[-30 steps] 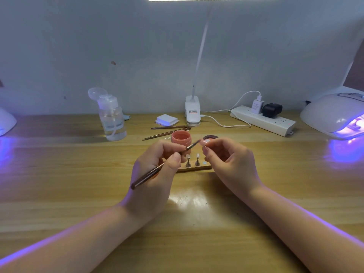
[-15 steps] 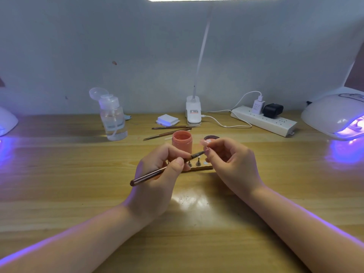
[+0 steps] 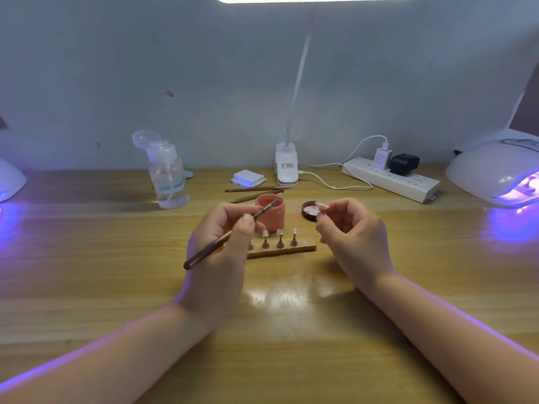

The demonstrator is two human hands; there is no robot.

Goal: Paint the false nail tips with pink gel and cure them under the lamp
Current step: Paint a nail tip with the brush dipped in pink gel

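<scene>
head view: left hand grips brush, tip now moved off nail tip to pink gel jar mid-table. right hand pinches tip aloft. judged: reloading gel, painting unfinished.
</scene>
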